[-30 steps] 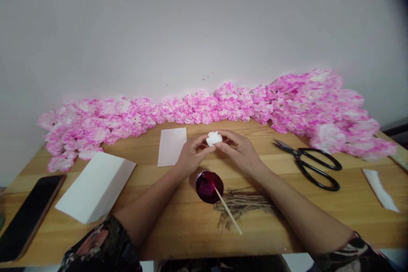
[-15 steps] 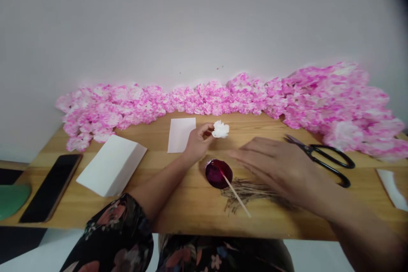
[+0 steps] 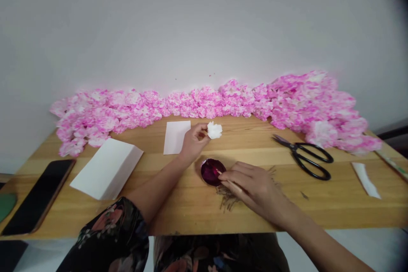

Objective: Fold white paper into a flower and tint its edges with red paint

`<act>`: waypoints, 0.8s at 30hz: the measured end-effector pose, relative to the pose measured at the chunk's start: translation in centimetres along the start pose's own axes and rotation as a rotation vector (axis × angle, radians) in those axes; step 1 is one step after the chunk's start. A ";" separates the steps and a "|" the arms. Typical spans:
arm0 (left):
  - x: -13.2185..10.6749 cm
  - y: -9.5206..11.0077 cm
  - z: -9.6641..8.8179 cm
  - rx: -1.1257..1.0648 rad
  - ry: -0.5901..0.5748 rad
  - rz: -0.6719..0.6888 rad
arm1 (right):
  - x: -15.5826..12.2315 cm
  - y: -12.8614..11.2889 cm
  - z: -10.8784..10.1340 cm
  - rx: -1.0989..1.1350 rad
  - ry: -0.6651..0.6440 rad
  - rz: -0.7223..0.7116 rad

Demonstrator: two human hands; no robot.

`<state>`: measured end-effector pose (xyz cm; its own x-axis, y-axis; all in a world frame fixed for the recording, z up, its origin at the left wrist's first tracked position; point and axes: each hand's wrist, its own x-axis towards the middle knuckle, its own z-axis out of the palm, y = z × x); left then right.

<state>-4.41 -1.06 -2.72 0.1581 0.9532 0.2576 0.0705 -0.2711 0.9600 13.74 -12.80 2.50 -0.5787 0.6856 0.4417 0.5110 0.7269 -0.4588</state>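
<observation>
My left hand (image 3: 193,141) pinches a small white paper flower (image 3: 214,130) above the wooden table (image 3: 178,204). My right hand (image 3: 251,186) is closed on a thin wooden stick (image 3: 219,173) whose tip rests in a small round dish of dark magenta dye (image 3: 212,171). The hand lies over a bundle of brown twine (image 3: 227,197) just in front of the dish.
A long bank of pink paper flowers (image 3: 223,104) lines the wall. A white sheet (image 3: 176,137), a stack of white paper (image 3: 106,168) and a black phone (image 3: 40,195) lie to the left. Black scissors (image 3: 306,157) and a white scrap (image 3: 366,179) lie to the right.
My right hand let go of the white flower, swung down to the right, then came back and took the stick at the dye dish. My left hand kept the flower.
</observation>
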 end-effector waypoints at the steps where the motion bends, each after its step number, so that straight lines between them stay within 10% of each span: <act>1: 0.0 0.1 0.0 0.015 0.007 -0.001 | 0.2 -0.1 0.0 -0.006 0.033 0.018; 14: 0.0 -0.2 0.4 -0.027 0.023 0.001 | 0.4 0.1 -0.7 0.081 0.127 0.134; 20: 0.0 0.1 0.6 -0.088 0.010 -0.063 | -0.4 3.3 -1.9 0.525 0.398 0.619; 24: 0.0 0.3 0.6 -0.086 0.019 -0.088 | 0.5 4.1 -2.8 0.905 0.524 0.703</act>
<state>-3.78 -1.24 -2.46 0.1361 0.9754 0.1734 -0.0013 -0.1749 0.9846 17.35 -9.32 3.01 0.0682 0.9966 0.0455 -0.1322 0.0543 -0.9897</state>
